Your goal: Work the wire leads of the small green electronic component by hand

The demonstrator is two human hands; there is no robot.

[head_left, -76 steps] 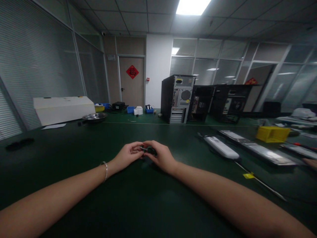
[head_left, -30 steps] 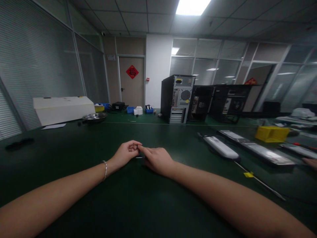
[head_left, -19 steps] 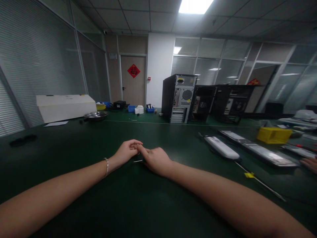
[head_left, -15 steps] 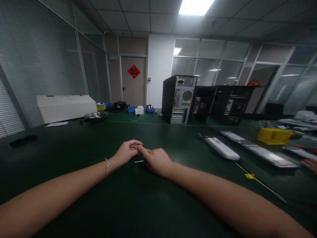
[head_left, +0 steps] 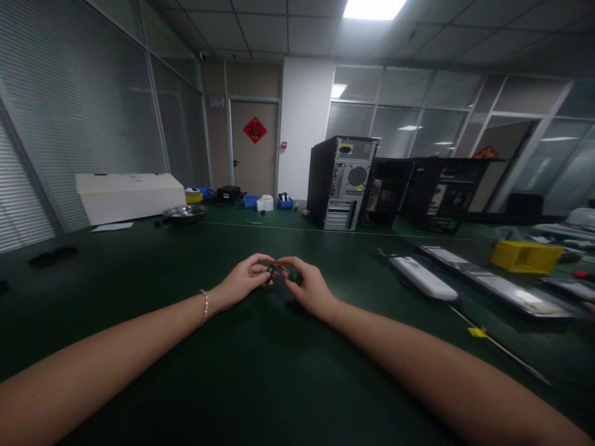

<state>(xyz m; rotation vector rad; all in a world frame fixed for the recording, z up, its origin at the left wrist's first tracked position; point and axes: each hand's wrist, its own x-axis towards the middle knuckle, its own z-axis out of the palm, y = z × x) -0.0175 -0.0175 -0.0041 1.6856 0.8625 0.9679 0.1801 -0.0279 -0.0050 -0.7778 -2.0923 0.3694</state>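
The left hand (head_left: 244,279) pinches a small part (head_left: 271,269) between nearly meeting fingertips, in front of the tower (head_left: 344,186) and to its left; the right hand (head_left: 315,288) curls around a tool (head_left: 295,277). Its shaft (head_left: 285,268), below the hands a moment ago, now lies between them, apparently directed at the part.

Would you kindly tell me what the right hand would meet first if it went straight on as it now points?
The right hand would probably meet the small green part held in the left hand, or that hand's fingers; depth across the narrow gap is hard to judge.
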